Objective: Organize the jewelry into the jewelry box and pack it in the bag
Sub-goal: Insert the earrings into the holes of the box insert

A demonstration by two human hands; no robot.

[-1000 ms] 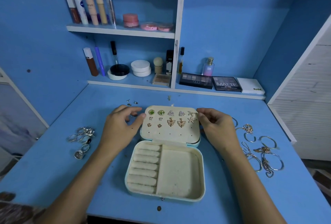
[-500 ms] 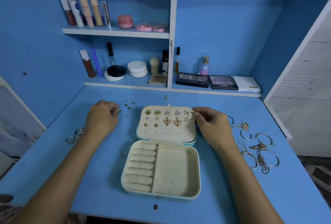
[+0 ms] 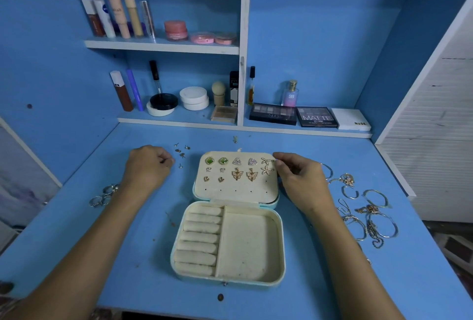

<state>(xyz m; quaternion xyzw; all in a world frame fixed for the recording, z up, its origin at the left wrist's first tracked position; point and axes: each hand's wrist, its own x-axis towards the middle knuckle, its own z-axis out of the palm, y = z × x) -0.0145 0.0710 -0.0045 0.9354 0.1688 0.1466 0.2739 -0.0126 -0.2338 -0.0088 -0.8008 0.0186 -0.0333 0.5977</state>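
Observation:
The pale jewelry box lies open in the middle of the blue desk. Its lid panel holds several pairs of earrings. My right hand is at the lid's top right corner, and its thumb and fingers pinch the upper flower earring. My left hand rests on the desk left of the lid with its fingers curled; the fingertips pinch a small earring back beside several loose earring backs. Rings lie at the far left. Bracelets and chains lie at the right.
Shelves at the back carry cosmetics: tubes, jars, eyeshadow palettes and a perfume bottle. A white slatted panel stands at the right. No bag is in view.
My left hand left the lid's left edge and moved left to the loose earring backs, where it closed its fingers. My right hand stayed at the lid's top right corner.

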